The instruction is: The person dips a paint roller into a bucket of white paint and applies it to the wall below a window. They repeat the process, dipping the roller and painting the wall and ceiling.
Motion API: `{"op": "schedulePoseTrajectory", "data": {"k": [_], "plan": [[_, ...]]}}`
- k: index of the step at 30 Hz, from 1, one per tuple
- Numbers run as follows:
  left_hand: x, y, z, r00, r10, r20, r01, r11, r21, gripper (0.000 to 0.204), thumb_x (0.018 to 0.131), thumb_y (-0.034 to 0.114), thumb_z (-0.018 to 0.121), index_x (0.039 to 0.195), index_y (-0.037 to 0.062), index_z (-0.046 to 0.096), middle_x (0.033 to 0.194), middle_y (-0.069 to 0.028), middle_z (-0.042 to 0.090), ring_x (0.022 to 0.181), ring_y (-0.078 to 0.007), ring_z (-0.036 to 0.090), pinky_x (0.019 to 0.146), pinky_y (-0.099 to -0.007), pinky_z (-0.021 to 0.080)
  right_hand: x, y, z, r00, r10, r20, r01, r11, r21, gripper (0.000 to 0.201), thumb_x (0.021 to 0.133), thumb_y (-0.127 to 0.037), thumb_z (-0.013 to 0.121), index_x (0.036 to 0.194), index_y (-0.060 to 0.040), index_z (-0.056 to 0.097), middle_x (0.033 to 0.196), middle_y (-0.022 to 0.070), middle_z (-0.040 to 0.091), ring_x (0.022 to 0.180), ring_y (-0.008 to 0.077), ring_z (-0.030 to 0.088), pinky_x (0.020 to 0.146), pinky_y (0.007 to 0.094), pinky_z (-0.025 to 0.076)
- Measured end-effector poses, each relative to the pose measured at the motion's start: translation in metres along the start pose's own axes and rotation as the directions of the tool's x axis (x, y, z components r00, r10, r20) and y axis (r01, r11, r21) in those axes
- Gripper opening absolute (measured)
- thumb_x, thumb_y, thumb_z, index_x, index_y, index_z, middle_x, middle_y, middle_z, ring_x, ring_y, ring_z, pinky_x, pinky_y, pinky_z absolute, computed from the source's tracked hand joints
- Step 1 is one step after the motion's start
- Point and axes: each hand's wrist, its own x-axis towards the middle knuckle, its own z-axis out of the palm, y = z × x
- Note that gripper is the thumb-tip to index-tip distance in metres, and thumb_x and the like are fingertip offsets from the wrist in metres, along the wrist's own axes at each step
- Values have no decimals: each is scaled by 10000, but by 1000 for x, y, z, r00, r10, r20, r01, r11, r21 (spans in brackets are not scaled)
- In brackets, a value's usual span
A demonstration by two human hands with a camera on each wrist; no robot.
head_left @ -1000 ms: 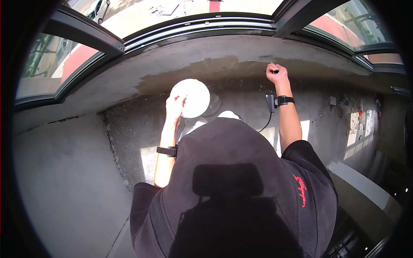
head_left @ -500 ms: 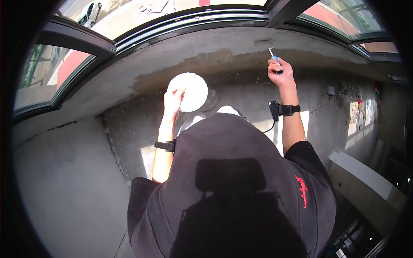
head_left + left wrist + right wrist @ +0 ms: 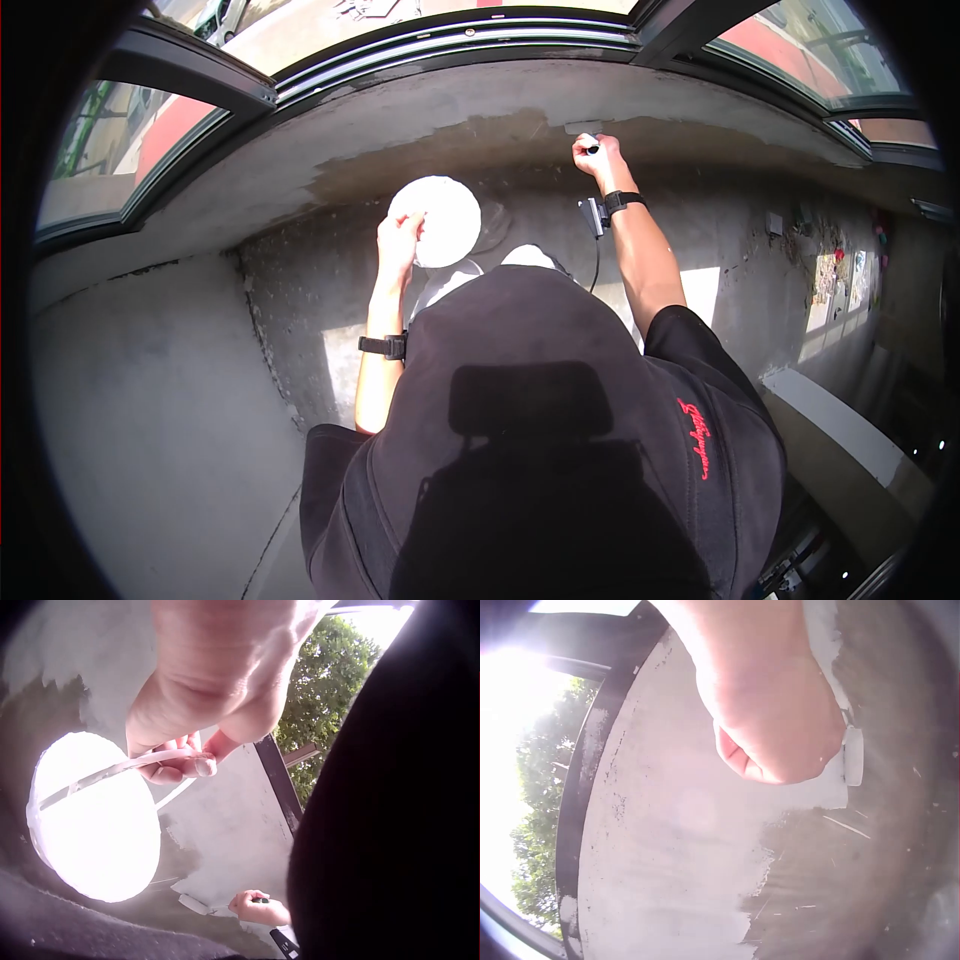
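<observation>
The wall (image 3: pixel 675 847), pale above and darker below, lies ahead of the right hand (image 3: pixel 602 160). Below the left hand (image 3: pixel 398 240) hangs a white bucket (image 3: pixel 450 220), its thin handle (image 3: pixel 94 780) clamped in curled fingers. The right hand grips a roller (image 3: pixel 854 756), its head just past the knuckles.

The left hand (image 3: pixel 398 240) pinches, its fingers (image 3: pixel 166 775) bent in, with the left forearm (image 3: pixel 385 300) held out in front of the torso (image 3: pixel 540 330). The right arm (image 3: pixel 647 250) reaches farther forward, slanting inward, its right hand (image 3: pixel 600 158) curled in a grip.
</observation>
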Motion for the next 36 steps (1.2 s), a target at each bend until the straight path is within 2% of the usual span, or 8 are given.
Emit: {"op": "schedulePoseTrajectory", "data": {"k": [3, 8, 16, 21, 27, 30, 32, 36], "plan": [[-4, -3, -3, 999, -17, -39, 16, 1000, -17, 130, 873, 105, 613, 903, -16, 649, 743, -2, 600, 647, -62, 521, 608, -211, 416, 10, 3, -1, 999, -6, -35, 7, 999, 42, 329, 962, -266, 242, 706, -74, 315, 472, 9, 290, 366, 138, 308, 370, 254, 284], [-3, -6, -5, 998, -37, -43, 37, 999, 10, 130, 870, 105, 614, 904, -15, 650, 737, 0, 600, 641, -62, 520, 606, -208, 413, -10, 3, 4, 996, 8, 87, -14, 998, 65, 338, 977, -237, 247, 711, -45, 327, 525, 37, 350, 360, 139, 322, 354, 251, 323], [1, -4, -4, 994, -68, -82, 70, 997, 25, 123, 864, 104, 609, 881, -10, 652, 713, -3, 588, 626, -73, 518, 598, -215, 416, -124, 6, 36, 985, 15, 173, -29, 997, 77, 308, 993, -247, 268, 786, -32, 342, 571, 41, 382, 393, 117, 357, 371, 232, 320], [8, 2, 5, 995, -68, -72, 68, 998, 4, 135, 861, 119, 613, 792, 6, 637, 675, 1, 569, 608, -73, 509, 576, -244, 414, -175, 21, 38, 942, -7, 336, -19, 997, 76, 361, 1016, -299, 252, 846, 2, 359, 597, 48, 388, 392, 111, 359, 390, 232, 346], [15, -2, 3, 998, -12, -61, 9, 998, -61, 116, 861, 103, 601, 809, 2, 625, 700, -11, 583, 611, -79, 532, 574, -243, 440, -177, 71, -9, 939, -33, 342, 124, 961, -249, 419, 1008, -402, 314, 837, -43, 446, 600, 11, 390, 401, 85, 305, 394, 228, 282], [20, 0, 2, 998, -24, -60, 18, 995, -101, 124, 865, 100, 589, 804, -1, 625, 697, -13, 586, 598, -80, 531, 556, -243, 437, -185, 99, -32, 965, -120, 232, 240, 757, -608, 399, 995, -432, 362, 838, -81, 470, 571, -15, 402, 403, 80, 310, 400, 235, 272], [23, 6, 5, 998, -25, -54, 17, 989, -145, 129, 867, 101, 584, 801, -2, 626, 694, -13, 587, 589, -80, 529, 546, -243, 435, -184, 105, -53, 972, -64, 224, 220, 574, -789, 413, 989, -448, 379, 820, -84, 477, 553, -24, 414, 392, 77, 318, 390, 241, 276], [11, 17, 5, 998, -9, -63, 7, 999, -36, 116, 882, 76, 544, 837, 19, 634, 680, 14, 571, 560, -65, 510, 529, -213, 414, -196, 111, -72, 948, -4, 319, 316, -129, -940, 429, 953, -452, 477, 776, -64, 518, 553, -19, 435, 429, 57, 379, 416, 249, 307]]}}
